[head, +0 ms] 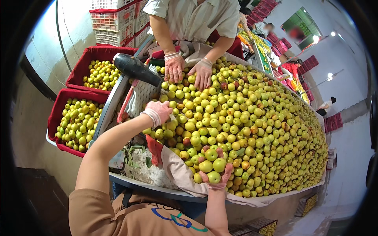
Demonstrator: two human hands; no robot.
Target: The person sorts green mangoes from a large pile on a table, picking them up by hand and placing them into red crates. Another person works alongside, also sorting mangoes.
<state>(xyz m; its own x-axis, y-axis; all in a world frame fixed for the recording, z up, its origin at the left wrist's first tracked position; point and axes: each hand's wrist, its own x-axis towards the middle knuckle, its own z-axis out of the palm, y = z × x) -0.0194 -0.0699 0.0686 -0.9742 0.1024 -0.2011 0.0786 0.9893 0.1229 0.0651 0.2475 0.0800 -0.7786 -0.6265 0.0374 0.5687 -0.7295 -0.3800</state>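
Observation:
A large heap of green-yellow jujube-like fruits [254, 126] covers a cloth-lined sorting table. My right hand [217, 174], in a thin striped glove, is palm up at the heap's near edge with several green fruits in its curled fingers. Over the heap's left end is my left hand [159, 112], gloved, with a beaded bracelet at the wrist; its fingers are curled, and whether they hold a fruit is hidden. Above it, a dark chute-like cylinder [137, 69] lies slantwise beside white netted padding [143, 96]. Some fruits in the heap have reddish-brown patches.
Across the table, a co-worker's two gloved hands [189, 70] rest on the fruits. Two red-lined crates [54, 118] of fruit stand at the left, with stacked white crates [112, 28] behind. A grey metal rim [107, 118] edges the table. Other people work farther back at the right.

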